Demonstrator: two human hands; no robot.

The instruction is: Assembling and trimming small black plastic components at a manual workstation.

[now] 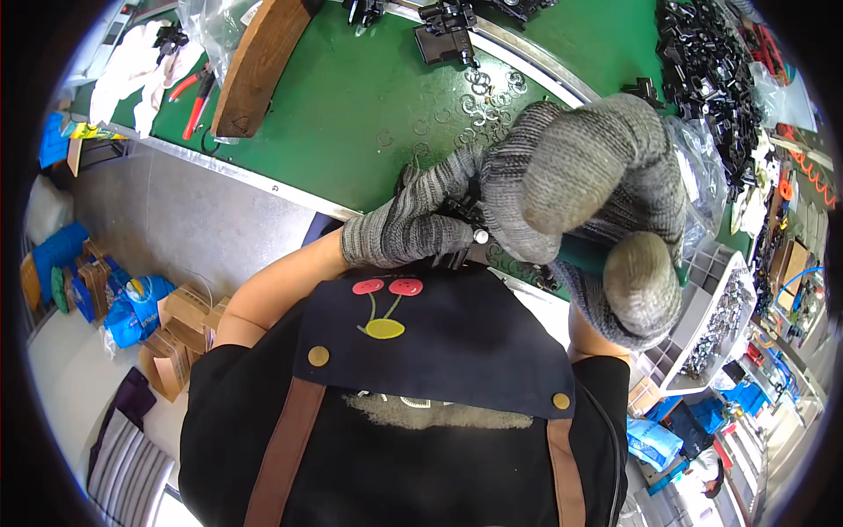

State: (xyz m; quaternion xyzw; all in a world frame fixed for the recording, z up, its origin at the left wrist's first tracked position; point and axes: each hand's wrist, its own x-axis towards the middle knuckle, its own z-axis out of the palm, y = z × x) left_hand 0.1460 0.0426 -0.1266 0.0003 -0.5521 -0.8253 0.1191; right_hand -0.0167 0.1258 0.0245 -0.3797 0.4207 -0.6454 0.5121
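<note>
My left hand, in a grey knitted glove, is closed round a small black metal part at the table's near edge. A round silver pin end shows on the part. My right hand, gloved the same way and large in the picture, curls its fingers against the part's right side. Its fingers hide much of the part, and I cannot make out exactly where they grip. Just beyond my hands, loose thin metal rings lie scattered on the green tabletop.
A curved wooden block and red-handled pliers lie at the left. Black assemblies stand at the back by a metal rail. Black parts are heaped at the right, above a grey crate of small metal pieces.
</note>
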